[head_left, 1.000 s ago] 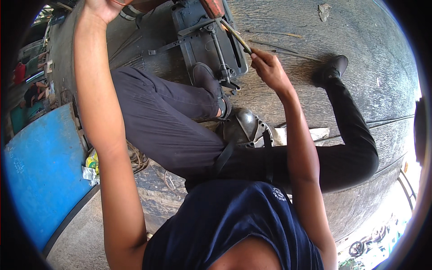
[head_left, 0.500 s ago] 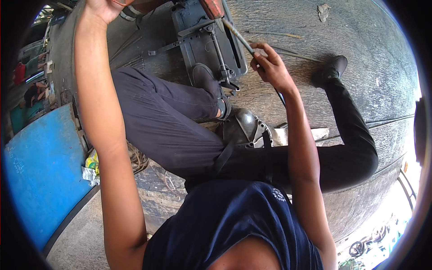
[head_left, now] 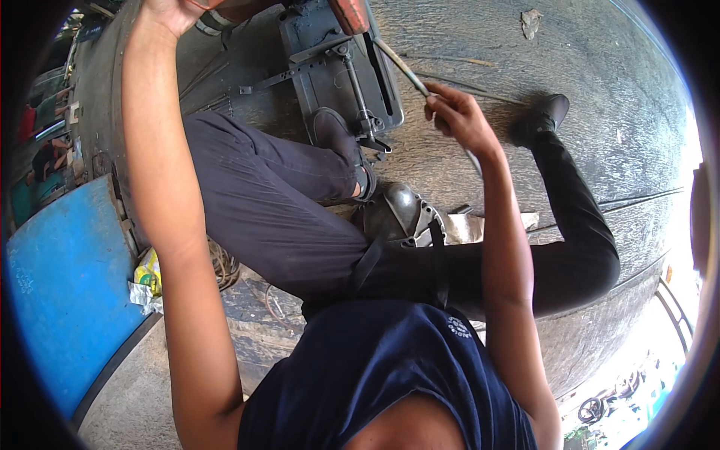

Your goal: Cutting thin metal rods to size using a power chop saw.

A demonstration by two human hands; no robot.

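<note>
My left hand (head_left: 172,13), cut by the top edge, is closed at the orange-red body of a cut-off saw (head_left: 244,10); its fingertips are out of view. My right hand (head_left: 463,118) pinches a thin metal rod (head_left: 405,66) between thumb and fingers. One end of the rod runs up beside the saw's red guard (head_left: 349,15), and the other passes back under my right forearm. The saw's dark metal base (head_left: 319,90), with a clamp screw (head_left: 358,88), lies on the ground beyond my left shoe (head_left: 334,129). Where rod and blade meet is hidden.
A grey metal engine cover (head_left: 401,204) lies between my legs. More thin rods (head_left: 480,91) rest on the ground near my right shoe (head_left: 553,111). At the left stand a blue panel (head_left: 71,285) and a yellow packet (head_left: 148,274). Other people (head_left: 51,157) are at the far left.
My right hand has shifted slightly right, away from the saw, and has turned with its fingers still on the rod. My left hand stays at the saw. The whole view has shifted a little.
</note>
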